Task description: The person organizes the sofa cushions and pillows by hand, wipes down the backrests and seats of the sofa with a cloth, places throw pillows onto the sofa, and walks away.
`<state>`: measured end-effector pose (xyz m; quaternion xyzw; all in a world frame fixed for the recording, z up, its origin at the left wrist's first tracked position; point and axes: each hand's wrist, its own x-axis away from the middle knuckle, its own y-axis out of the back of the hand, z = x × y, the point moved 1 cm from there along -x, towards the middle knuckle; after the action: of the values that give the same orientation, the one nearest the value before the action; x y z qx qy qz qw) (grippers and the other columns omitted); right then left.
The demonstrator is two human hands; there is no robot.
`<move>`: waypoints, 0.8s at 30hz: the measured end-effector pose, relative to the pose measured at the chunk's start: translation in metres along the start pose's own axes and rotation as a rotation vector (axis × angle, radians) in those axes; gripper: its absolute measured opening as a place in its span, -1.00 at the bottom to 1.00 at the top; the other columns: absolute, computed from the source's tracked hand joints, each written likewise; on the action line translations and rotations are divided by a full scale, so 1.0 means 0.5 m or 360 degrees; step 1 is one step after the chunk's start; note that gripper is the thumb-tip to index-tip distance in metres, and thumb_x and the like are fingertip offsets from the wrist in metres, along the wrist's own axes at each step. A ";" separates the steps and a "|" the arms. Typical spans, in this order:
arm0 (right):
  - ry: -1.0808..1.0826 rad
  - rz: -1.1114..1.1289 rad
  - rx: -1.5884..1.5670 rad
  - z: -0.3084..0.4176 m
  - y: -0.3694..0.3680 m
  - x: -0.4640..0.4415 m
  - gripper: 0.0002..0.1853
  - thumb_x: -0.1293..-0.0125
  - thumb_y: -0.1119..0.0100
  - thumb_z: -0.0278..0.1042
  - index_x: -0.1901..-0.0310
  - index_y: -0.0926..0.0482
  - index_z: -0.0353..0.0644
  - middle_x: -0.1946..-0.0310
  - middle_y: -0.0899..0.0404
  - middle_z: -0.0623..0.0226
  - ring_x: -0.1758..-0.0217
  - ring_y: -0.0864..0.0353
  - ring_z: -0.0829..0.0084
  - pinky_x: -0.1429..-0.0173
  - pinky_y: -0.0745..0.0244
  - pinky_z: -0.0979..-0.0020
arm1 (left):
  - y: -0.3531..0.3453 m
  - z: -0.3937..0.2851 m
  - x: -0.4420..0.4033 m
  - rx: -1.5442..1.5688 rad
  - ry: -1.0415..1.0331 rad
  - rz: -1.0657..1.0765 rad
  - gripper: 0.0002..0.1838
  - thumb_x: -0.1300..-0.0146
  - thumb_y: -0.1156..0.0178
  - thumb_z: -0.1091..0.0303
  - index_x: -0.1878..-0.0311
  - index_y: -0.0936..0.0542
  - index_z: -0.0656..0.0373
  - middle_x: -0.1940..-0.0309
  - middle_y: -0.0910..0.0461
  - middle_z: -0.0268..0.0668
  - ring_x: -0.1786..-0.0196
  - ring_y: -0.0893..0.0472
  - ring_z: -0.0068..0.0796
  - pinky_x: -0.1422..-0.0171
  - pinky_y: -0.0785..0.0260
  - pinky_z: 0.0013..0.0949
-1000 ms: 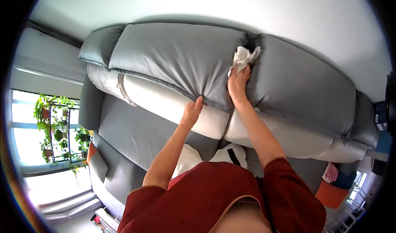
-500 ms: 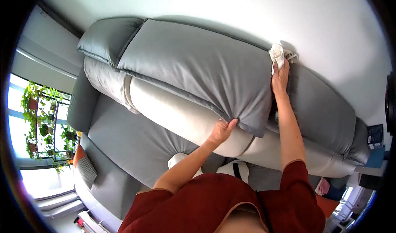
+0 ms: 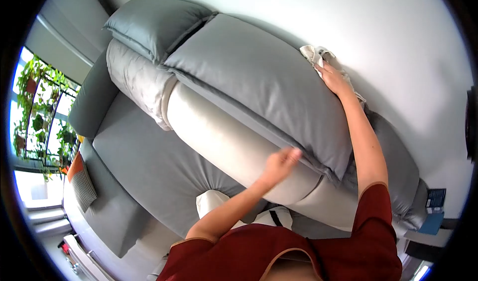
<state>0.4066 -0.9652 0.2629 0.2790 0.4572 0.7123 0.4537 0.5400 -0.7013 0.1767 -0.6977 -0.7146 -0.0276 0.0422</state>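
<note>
My right hand (image 3: 334, 80) presses a crumpled white cloth (image 3: 312, 56) against the top rear edge of a large grey back cushion (image 3: 264, 77), beside the wall. Part of the cloth hangs behind my wrist. My left hand (image 3: 283, 164) is closed and slightly blurred, just in front of the cushion's lower edge and over the cream backrest (image 3: 219, 126). Whether its fingers touch the cushion edge is hard to tell, and nothing shows in them.
A smaller grey cushion (image 3: 157, 24) lies at the upper left, another (image 3: 393, 156) at the right. The grey seat (image 3: 149, 141) holds my knees. An orange and patterned pillow (image 3: 82, 184), potted plants (image 3: 37, 121) and a blue box (image 3: 435, 199) stand around.
My right hand has carried the cloth from the gap between cushions to the large cushion's rear edge. My left hand has let go of the cushion's lower edge, and the view has turned.
</note>
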 end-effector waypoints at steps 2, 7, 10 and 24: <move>0.0257 0.0029 0.0025 0.005 -0.033 -0.051 -0.48 -0.31 0.27 0.00 0.03 -0.37 -0.38 0.01 -0.37 -0.08 -0.10 -0.32 0.06 -0.11 -0.21 0.30 | 0.115 -0.013 -0.036 0.0111 -0.0077 -0.0522 -0.53 -0.24 0.02 -0.01 0.47 -0.45 0.30 0.62 -0.45 -0.24 0.51 -0.41 -0.50 0.39 -0.27 -0.36; -0.0088 0.0315 -0.0339 0.144 -0.013 -0.107 -0.44 -0.33 0.29 0.01 -0.12 -0.26 -0.35 -0.14 -0.28 0.03 -0.22 -0.23 0.20 -0.20 -0.11 0.40 | 0.353 -0.087 -0.165 -0.0216 0.0090 -0.0796 -0.38 -0.15 -0.01 -0.16 0.56 -0.46 0.36 0.69 -0.44 -0.22 0.54 -0.44 -0.48 0.42 -0.28 -0.40; -0.0176 0.0366 -0.0477 0.156 -0.058 -0.180 -0.43 -0.33 0.31 0.01 -0.15 -0.23 -0.33 -0.17 -0.26 0.08 -0.23 -0.22 0.23 -0.23 -0.08 0.40 | 0.378 -0.066 -0.197 -0.0297 0.0218 -0.0698 -0.36 -0.13 -0.04 -0.17 0.61 -0.46 0.37 0.72 -0.46 -0.20 0.57 -0.46 -0.43 0.46 -0.29 -0.37; 0.0156 0.0539 0.0049 0.450 -0.175 -0.476 -0.40 -0.29 0.27 0.08 -0.03 -0.37 -0.38 0.00 -0.42 0.08 -0.05 -0.38 0.26 -0.11 -0.22 0.37 | 0.368 0.012 -0.216 0.0247 -0.0375 -0.0540 -0.54 -0.26 -0.02 0.11 0.61 -0.37 0.32 0.74 -0.20 -0.52 0.56 -0.17 -0.70 0.52 -0.08 -0.49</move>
<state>0.7265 -1.0753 0.2837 0.3240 0.4360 0.7842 0.3000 0.7261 -0.8037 0.1564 -0.5605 -0.8218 0.1023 0.0068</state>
